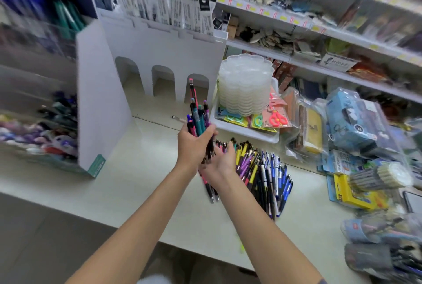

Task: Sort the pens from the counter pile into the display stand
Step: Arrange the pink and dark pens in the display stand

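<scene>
My left hand grips an upright bundle of pens in pink, teal, blue and purple, held above the counter in front of the white display stand. My right hand lies palm up just below the bundle's lower tips, fingers relaxed, touching the pens' ends. The pile of pens lies on the counter to the right of my hands, yellow, purple, white and blue. The stand has three arched openings low down and packaged pens in its upper slots.
A white tray holds a stack of clear plastic dishes and carded scissors. Bagged stationery and boxes crowd the counter's right side. Shelves run behind. A single pen lies near the stand. Pen bins stand at left.
</scene>
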Demonstrator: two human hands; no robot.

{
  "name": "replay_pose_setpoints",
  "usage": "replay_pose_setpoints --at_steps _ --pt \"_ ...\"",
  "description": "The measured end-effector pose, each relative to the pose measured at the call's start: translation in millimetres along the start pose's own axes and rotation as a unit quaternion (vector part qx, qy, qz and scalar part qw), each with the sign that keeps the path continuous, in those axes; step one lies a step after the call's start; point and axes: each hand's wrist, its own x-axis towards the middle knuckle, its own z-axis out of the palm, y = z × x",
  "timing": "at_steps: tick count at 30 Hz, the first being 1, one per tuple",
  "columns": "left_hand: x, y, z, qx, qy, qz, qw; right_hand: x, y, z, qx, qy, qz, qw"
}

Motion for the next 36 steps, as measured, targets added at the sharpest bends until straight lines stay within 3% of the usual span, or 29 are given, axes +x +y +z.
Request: replay_pose_setpoints --at_steps 3,4,6,9,12,14,19,23,32,36 --pt "-9.8 -3.0 -12.6 0.022 -0.036 -0.006 0.999 -7.8 -3.9 18.6 0.066 -0.065 -0.002 0.996" --pt "-11.8 -1.2 -19.5 0.022 -0.043 -0.009 0.999 -11.1 -2.2 22.8 0.04 -0.093 -0.007 0.995" --pt "-14.7 7.4 -34.1 0.018 -0.07 -0.018 0.997 -19.7 -0.6 26.8 -0.118 -0.11 -0.066 0.985" --pt "-22.4 21.6 -56.2 -0.003 -0.13 -0.053 0.99 -37.6 -14.8 37.0 -0.384 -0.133 -0.234 0.883" --pt "-33.7 31.0 -76.4 -0.023 -0.179 -0.095 0.979 -58.3 -30.6 52.0 -0.498 -0.222 -0.299 0.783" --pt "-40.8 36.9 -89.6 -0.014 -0.195 -0.101 0.975 -65.3 -28.1 58.2 -0.558 -0.233 -0.343 0.719" --pt "-52.5 51.2 -122.8 0.03 -0.159 -0.063 0.985 -72.5 -4.0 77.1 -0.588 -0.226 -0.381 0.677" --pt "-50.8 64.1 -150.1 0.065 -0.15 -0.029 0.986 -84.1 23.7 103.5 -0.62 -0.212 -0.47 0.591" --pt "-3.3 113.2 -214.8 0.057 -0.159 0.038 0.985 -74.1 76.6 189.3 -0.573 -0.2 -0.597 0.525" --pt "39.2 139.4 -251.7 0.068 -0.2 0.067 0.975 -63.1 105.0 243.3 -0.555 -0.221 -0.564 0.57"
